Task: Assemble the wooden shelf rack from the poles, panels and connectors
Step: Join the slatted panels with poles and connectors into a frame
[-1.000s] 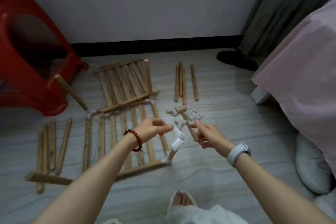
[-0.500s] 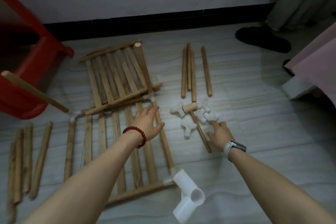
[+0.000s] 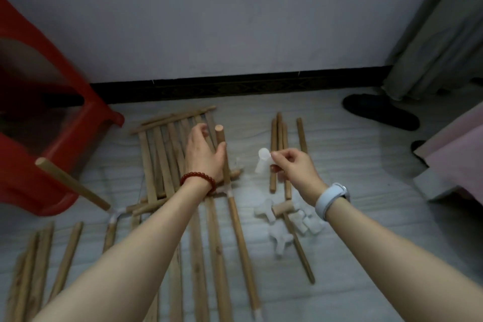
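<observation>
Red stool (image 3: pixel 39 138) stands at left on the floor (image 3: pixel 366 191). Slatted wooden panels (image 3: pixel 167 154) lie flat at centre, loose poles (image 3: pixel 279 144) to their right. Left hand (image 3: pixel 202 154) grips an upright pole (image 3: pixel 222 149) (thumb against it). Right hand (image 3: pixel 295 165) has its fingers pinched on a white connector (image 3: pixel 262 161); spare connectors (image 3: pixel 300 219) lie beneath its wrist.

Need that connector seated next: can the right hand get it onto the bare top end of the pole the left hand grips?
Probably yes. The right hand pinches the white connector level with the pole's top end; nothing lies between, and the left hand grips lower.
</observation>
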